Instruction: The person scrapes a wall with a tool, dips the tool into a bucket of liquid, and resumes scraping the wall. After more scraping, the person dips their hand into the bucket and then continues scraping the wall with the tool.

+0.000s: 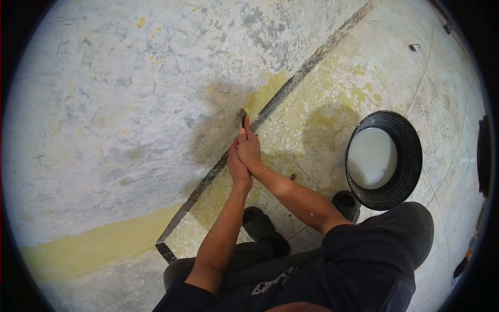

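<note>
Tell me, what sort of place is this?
Probably a room being redecorated: the patchy white-and-grey wall has areas of pale yellow coating, yellow flakes litter the pale tiled floor, and a round black bucket holds milky-white liquid.

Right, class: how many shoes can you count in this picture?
2: the left shoe between the forearms, the right shoe beside the black bucket; both shoes are partly covered.
</note>
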Motion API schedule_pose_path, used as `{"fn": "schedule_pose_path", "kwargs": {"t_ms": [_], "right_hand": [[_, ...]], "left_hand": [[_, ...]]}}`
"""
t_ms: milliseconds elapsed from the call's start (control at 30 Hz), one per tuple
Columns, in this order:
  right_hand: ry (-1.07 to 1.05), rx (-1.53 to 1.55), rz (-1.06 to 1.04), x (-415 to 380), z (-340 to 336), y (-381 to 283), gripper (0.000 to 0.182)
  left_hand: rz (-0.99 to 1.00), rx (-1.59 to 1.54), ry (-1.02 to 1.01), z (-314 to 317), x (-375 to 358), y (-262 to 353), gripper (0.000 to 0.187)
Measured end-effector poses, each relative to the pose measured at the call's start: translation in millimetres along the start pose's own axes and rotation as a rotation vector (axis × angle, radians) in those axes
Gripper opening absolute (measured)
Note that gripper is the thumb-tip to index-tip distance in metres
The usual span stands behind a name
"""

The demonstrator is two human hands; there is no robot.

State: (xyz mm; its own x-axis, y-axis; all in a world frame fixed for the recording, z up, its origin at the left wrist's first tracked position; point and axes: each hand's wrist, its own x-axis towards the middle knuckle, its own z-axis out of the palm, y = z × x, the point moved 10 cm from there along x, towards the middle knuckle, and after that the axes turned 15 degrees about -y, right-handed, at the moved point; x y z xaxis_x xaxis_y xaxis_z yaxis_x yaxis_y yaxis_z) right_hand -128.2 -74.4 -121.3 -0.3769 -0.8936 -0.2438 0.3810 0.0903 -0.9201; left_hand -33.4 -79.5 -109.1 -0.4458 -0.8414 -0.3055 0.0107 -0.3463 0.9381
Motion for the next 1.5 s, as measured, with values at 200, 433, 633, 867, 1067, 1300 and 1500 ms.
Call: {"fn": "schedule_pose_path", "kwargs": {"t_ms": [200, 433, 633, 867, 1067, 1300, 1500], "right_hand": [[-0.111, -0.048, 0.06, -10, 9, 4, 0.056], [0.003, 0.083, -0.007, -3, 22, 6, 0.059], [0.043, 0.141, 0.036, -5, 18, 0, 0.056], [0.051, 0.115, 0.027, -10, 13, 0, 0.052], [0.047, 0.129, -0.06, -12, 15, -12, 0.051], [0.111, 0.287, 0.035, -3, 6, -10, 0.053], [0.018, 0.178, 0.013, -4, -9, -17, 0.052]], "left_hand": [[-0.042, -0.143, -0.073, 6, -10, -15, 0.046], [-0.066, 0.013, -0.076, -15, -1, 6, 0.046], [-0.072, 0.051, -0.106, -5, -3, 23, 0.046], [-0.047, -0.004, -0.082, -17, -1, -1, 0.043], [-0.001, 0.024, -0.14, -13, -3, 11, 0.046], [-0.076, 0.059, -0.246, 22, 2, 37, 0.047], [-0.075, -0.066, -0.184, 31, -2, 13, 0.042]]}}
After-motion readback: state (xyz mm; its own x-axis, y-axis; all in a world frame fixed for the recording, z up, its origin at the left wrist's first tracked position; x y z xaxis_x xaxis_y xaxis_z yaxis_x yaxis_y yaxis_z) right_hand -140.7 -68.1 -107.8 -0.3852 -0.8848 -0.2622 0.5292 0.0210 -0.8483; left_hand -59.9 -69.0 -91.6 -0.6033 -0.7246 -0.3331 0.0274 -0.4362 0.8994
